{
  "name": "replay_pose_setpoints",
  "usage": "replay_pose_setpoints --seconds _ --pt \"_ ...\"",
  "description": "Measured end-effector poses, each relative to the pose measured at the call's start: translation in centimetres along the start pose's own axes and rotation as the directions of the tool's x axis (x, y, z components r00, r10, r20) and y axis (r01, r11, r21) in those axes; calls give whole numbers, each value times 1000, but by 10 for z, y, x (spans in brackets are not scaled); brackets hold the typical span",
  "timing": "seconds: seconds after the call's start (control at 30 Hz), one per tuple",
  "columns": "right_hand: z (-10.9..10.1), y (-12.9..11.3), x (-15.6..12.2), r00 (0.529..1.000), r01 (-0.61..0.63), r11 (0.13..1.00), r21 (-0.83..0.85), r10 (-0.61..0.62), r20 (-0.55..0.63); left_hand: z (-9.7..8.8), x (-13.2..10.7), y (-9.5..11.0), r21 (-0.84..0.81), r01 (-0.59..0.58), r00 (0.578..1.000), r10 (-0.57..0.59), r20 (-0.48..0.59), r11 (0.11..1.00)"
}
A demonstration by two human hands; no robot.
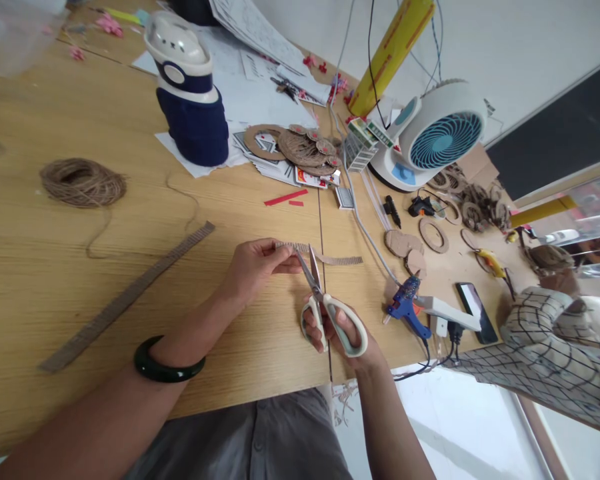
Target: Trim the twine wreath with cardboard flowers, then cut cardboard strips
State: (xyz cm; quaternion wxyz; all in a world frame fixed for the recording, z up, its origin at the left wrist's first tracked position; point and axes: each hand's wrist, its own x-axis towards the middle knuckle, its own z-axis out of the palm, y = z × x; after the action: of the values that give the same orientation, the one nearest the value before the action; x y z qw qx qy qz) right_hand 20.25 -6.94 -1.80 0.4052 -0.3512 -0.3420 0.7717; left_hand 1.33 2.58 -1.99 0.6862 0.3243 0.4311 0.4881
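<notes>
Pinched in my left hand (253, 267) is a short strip of corrugated cardboard (343, 261), its free end reaching right across the table seam. My right hand (347, 333) has its fingers through the white handles of a pair of scissors (317, 287). The blades are parted and point up at the strip, close to my left fingertips; whether they touch it I cannot tell. A longer corrugated cardboard strip (130, 297) lies slantwise on the table to the left. Beyond it sits a coil of brown twine (83, 182) with a loose end trailing.
A blue glue gun (407, 308), a power strip (450, 312) and a phone (476, 312) lie to the right. Farther back stand a dark blue bottle (195, 123) and a white fan (440, 133). A co-worker's checked sleeve (540, 320) is at the right edge.
</notes>
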Motion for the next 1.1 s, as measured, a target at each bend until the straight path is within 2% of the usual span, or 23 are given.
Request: replay_pose_setpoints --seconds 0.2,0.3,0.37,0.4,0.47,0.53,0.57,0.63,0.7,0.73,0.77,0.83,0.93,1.1 --pt "2 -2 2 997 33 997 70 -29 -68 0 -1 0 86 15 999 -17 29 996" --pt "2 -4 0 997 34 998 61 -30 -70 -7 3 -1 321 7 1000 3 -30 947" --pt "2 -4 -2 997 33 998 46 -29 -67 -13 6 1 538 -87 987 147 -70 839" --pt "2 -5 -4 998 34 999 37 -32 -61 -15 6 3 622 -158 964 257 -72 767" --pt "3 -5 -7 998 36 999 19 -35 -46 -16 4 8 710 -294 885 463 -50 640" --pt "5 -6 -9 999 34 999 4 -34 -34 -13 0 12 699 -380 827 561 -38 606" --pt "6 -6 -10 999 33 999 0 -33 -29 -11 -2 13 656 -400 830 556 -36 640" --pt "9 -7 -12 999 32 999 -8 -32 -19 -7 -5 14 499 -374 902 433 -3 782" --pt "10 -7 -12 1000 31 999 -6 -31 -2 -3 -5 12 307 -229 973 209 98 924" --pt "11 -6 -12 1000 27 1000 -2 -27 9 -2 -5 11 232 -141 982 106 155 963" --pt "11 -6 -12 1000 19 1000 7 -19 20 -1 -4 9 174 -69 980 34 196 982" --pt "12 -4 -11 999 -6 999 36 4 42 1 -4 8 92 6 979 -25 202 996" --pt "13 -3 -10 997 -57 993 106 51 55 4 -5 7 26 55 988 -58 146 998" --pt "20 -3 -11 989 -145 955 257 139 41 5 -6 3 6 92 993 -92 78 996"
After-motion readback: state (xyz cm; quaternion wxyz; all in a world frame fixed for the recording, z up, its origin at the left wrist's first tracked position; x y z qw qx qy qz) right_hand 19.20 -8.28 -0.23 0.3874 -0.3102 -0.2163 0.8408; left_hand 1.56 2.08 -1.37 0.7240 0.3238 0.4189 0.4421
